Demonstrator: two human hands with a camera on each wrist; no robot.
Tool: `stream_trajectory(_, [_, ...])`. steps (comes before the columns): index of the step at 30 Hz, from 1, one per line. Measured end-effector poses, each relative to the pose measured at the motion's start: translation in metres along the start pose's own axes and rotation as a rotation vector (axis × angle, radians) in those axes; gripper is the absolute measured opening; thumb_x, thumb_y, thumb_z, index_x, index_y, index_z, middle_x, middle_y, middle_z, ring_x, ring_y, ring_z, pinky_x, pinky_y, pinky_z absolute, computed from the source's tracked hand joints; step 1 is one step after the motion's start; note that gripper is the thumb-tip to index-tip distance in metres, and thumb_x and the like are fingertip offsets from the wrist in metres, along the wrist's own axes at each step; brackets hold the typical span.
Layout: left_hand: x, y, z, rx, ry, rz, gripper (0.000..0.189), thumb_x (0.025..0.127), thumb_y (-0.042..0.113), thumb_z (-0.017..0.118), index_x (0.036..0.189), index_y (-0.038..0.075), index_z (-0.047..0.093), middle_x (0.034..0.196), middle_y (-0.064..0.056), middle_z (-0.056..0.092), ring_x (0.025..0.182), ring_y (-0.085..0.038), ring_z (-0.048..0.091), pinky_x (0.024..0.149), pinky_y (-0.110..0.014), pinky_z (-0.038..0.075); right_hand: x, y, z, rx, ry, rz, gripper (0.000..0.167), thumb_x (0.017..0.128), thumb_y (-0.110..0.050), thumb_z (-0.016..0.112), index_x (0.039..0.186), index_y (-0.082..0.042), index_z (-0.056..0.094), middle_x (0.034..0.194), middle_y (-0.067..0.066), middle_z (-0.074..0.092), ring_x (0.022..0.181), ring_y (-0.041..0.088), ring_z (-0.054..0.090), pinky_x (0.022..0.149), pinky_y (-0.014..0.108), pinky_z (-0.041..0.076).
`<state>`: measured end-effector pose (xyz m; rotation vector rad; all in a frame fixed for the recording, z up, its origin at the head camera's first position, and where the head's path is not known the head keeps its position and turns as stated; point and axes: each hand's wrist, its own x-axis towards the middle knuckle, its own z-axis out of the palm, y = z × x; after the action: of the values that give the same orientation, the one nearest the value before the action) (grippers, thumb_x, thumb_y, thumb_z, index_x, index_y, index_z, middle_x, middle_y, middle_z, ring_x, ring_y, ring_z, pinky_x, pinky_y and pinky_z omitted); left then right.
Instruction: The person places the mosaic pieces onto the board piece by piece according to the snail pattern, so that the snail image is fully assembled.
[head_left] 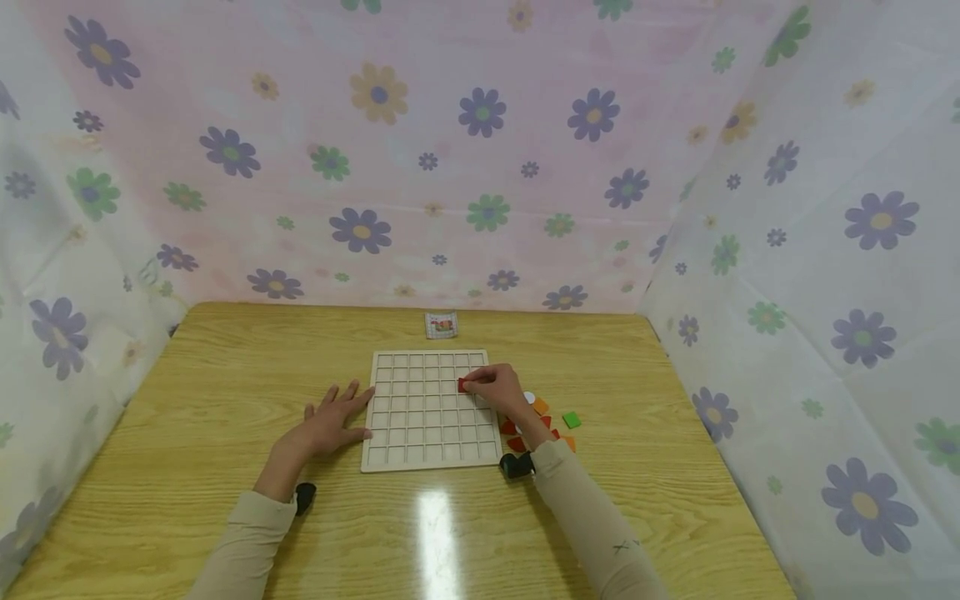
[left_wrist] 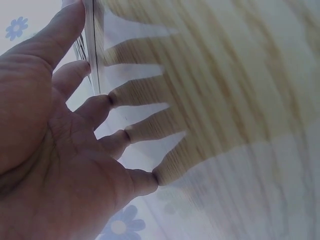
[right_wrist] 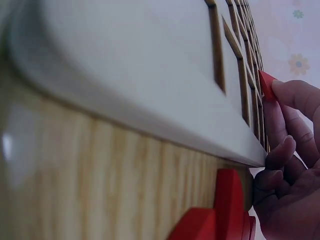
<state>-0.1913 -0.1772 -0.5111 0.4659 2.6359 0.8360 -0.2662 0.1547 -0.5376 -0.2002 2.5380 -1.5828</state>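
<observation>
A pale wooden grid board [head_left: 431,464] with square recesses lies flat on the table. Over its upper right part, my right hand [head_left: 498,390] pinches a small red tile [head_left: 462,385] between thumb and fingers; the right wrist view also shows this red tile [right_wrist: 267,85] at the grid. My left hand [head_left: 330,423] rests on the table with fingers spread, the thumb and a fingertip touching the board's left edge. In the left wrist view the left hand [left_wrist: 75,145] holds nothing, its fingertips on the wood.
Right of the board lies a loose group of pieces, among them red pieces [head_left: 517,444], an orange tile [head_left: 541,406] and a white piece [head_left: 529,398], partly hidden by the right forearm. A green tile [head_left: 572,420] lies farther right. Behind the board is a small picture card [head_left: 441,325].
</observation>
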Motion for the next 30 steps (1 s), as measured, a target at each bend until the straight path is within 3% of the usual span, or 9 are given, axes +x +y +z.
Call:
stream_trajectory(7, [0.0008,0.0009,0.0001,0.013,-0.002,-0.002,0.077,0.097,0.033,0.069,0.159,0.006,0.033,0.165,-0.030,0.014,0.148,-0.061,0.004,0.102,-0.088,0.008,0.0006,0.0007,-0.0007,-0.001,0.004,0.021,0.012,0.091,-0.012,0.077,0.098,-0.003,0.080,0.095,0.009,0.077,0.083,0.015,0.069,0.077,0.029,0.056])
stream_trajectory(16, [0.0031,-0.0019,0.0028,0.024,-0.005,-0.008,0.076,0.098,0.032,0.068,0.160,0.007,0.031,0.165,-0.030,0.014,0.148,-0.061,0.004,0.102,-0.088,0.007,0.0022,0.0031,-0.0011,-0.019,0.013,0.016,0.012,0.091,-0.015,0.077,0.097,-0.005,0.081,0.098,0.008,0.077,0.087,0.019,0.070,0.082,0.035,0.057])
stream_trajectory(30, [0.0024,-0.0009,0.0008,0.025,-0.007,-0.009,0.076,0.098,0.031,0.068,0.160,0.006,0.031,0.165,-0.031,0.014,0.148,-0.061,0.004,0.101,-0.088,0.008,0.0015,-0.0002,-0.0026,0.010,-0.010,0.031,0.013,0.091,-0.014,0.078,0.099,-0.005,0.081,0.099,0.008,0.076,0.086,0.017,0.068,0.077,0.031,0.056])
